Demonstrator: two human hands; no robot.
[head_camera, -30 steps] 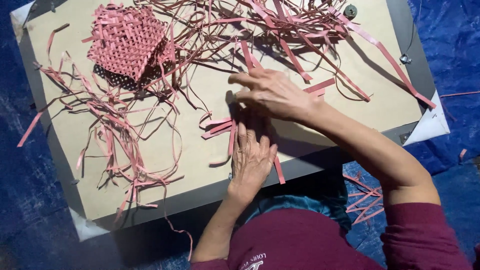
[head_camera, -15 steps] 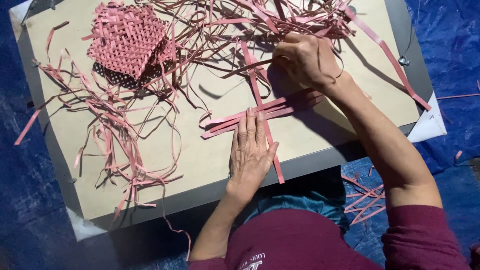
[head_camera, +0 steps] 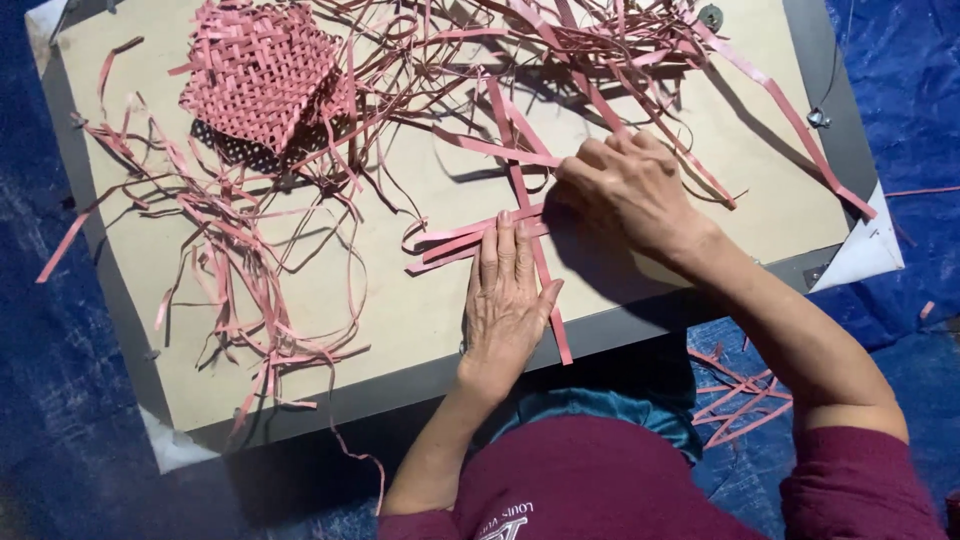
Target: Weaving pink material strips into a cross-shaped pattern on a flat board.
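Tan board (head_camera: 400, 320) is laid on blue tarp (head_camera: 60, 400). Loose pink strips (head_camera: 230, 250) are scattered across it, with a woven pink mat (head_camera: 260, 70) at top left. 1 bundle of flat strips (head_camera: 455, 243) is pinned under the left hand (head_camera: 507, 300), fingers flat and close together. A crossing strip (head_camera: 495, 148) is apparently pinched by the right hand (head_camera: 630, 190), fingers curled.

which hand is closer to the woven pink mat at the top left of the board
Left. The left hand lies flat on the pink strips below and right of the woven mat. The right hand is farther right, its fingers on a strip.
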